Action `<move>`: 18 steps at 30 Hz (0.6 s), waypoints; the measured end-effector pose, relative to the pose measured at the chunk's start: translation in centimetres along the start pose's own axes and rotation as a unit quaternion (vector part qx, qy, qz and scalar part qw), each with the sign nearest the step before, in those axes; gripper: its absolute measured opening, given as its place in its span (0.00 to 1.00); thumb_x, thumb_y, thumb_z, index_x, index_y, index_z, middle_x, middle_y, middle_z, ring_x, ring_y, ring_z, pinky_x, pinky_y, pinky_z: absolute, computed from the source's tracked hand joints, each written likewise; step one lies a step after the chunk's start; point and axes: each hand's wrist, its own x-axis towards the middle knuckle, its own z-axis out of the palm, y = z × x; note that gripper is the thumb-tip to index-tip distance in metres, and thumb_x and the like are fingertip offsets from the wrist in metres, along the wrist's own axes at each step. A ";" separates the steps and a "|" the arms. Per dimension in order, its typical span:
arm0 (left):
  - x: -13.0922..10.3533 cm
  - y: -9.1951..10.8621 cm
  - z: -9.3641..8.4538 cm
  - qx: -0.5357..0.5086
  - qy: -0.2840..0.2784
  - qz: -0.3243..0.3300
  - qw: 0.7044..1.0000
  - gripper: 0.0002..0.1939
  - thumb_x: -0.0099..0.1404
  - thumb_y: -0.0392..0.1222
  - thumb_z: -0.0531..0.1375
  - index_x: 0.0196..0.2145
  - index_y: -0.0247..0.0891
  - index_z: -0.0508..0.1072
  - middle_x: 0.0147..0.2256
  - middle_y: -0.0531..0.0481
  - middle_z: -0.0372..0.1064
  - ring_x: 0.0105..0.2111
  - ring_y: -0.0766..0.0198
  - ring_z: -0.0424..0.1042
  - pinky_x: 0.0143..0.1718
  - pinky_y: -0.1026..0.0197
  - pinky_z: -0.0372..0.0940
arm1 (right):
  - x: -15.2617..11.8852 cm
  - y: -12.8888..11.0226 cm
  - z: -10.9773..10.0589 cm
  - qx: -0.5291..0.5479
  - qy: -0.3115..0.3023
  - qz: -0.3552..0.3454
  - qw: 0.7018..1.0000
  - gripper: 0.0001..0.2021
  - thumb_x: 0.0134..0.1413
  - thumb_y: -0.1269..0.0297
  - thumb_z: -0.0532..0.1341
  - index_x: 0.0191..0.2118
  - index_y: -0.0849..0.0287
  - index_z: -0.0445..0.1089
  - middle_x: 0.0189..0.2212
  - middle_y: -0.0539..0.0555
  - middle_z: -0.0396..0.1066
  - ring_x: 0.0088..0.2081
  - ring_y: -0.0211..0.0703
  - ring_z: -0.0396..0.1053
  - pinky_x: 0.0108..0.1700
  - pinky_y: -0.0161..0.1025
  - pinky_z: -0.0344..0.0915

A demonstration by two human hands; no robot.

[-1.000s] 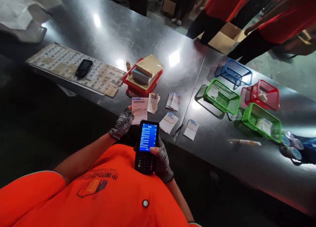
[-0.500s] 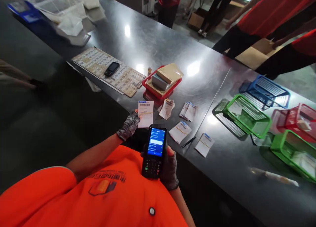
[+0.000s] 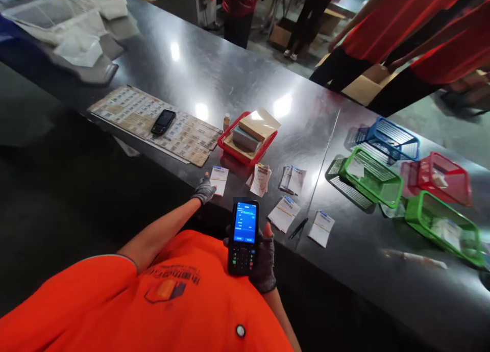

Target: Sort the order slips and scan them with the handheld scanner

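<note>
My right hand [image 3: 265,260], in a grey fingerless glove, is wrapped round a black handheld scanner [image 3: 243,238] with a lit blue screen. At the table's near edge my left hand [image 3: 205,189] touches the left side of a white label slip [image 3: 219,180]; its lower fingers are partly hidden. Right of that slip lie a small fanned pile of slips [image 3: 261,180], a second pile [image 3: 296,180], a banded stack [image 3: 284,213] and another stack [image 3: 321,228]. A black pen [image 3: 298,228] rests between the two stacks.
A red basket [image 3: 250,160] holds boxes and an envelope. Left of it, a barcode sheet [image 3: 184,132] bears a second scanner [image 3: 164,122]. Blue [image 3: 408,140], green [image 3: 373,176] and red [image 3: 446,178] baskets stand right. People in red shirts [image 3: 406,23] are beyond the table.
My left hand has lowered the slip, which now lies at the table's edge. The scanner's screen shows a different page. The view has shifted, moving the far baskets leftward.
</note>
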 end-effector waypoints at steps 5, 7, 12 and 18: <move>1.8 -0.8 -1.4 0.165 -0.129 0.069 0.975 0.30 0.44 0.33 0.74 0.48 0.32 0.76 0.61 0.28 0.67 0.67 0.31 0.60 0.69 0.38 0.52 | 1.9 0.7 1.1 0.019 0.030 -0.010 0.999 0.34 0.45 0.29 0.68 0.42 0.59 0.78 0.37 0.61 0.83 0.44 0.63 0.82 0.45 0.60 0.78; 3.0 -0.7 -1.7 0.202 -0.191 0.096 0.956 0.33 0.37 0.29 0.75 0.44 0.34 0.77 0.59 0.30 0.69 0.65 0.31 0.62 0.68 0.39 0.55 | 2.4 0.9 1.6 0.026 0.041 -0.014 0.999 0.35 0.46 0.30 0.68 0.43 0.61 0.78 0.36 0.61 0.83 0.43 0.62 0.82 0.46 0.59 0.78; 7.2 -0.4 -1.8 0.224 -0.287 0.133 0.922 0.26 0.36 0.29 0.73 0.37 0.35 0.77 0.50 0.30 0.74 0.58 0.32 0.69 0.63 0.40 0.60 | 3.5 2.0 3.1 0.043 0.044 -0.044 0.997 0.35 0.46 0.33 0.68 0.46 0.62 0.77 0.36 0.61 0.83 0.43 0.63 0.82 0.46 0.58 0.78; 11.5 -0.4 -2.5 0.140 -0.358 0.111 0.916 0.16 0.35 0.29 0.73 0.22 0.39 0.73 0.21 0.54 0.68 0.32 0.54 0.73 0.45 0.54 0.69 | 4.6 3.7 4.0 0.047 0.045 -0.072 0.995 0.28 0.46 0.43 0.71 0.47 0.61 0.76 0.36 0.59 0.83 0.40 0.60 0.83 0.42 0.53 0.78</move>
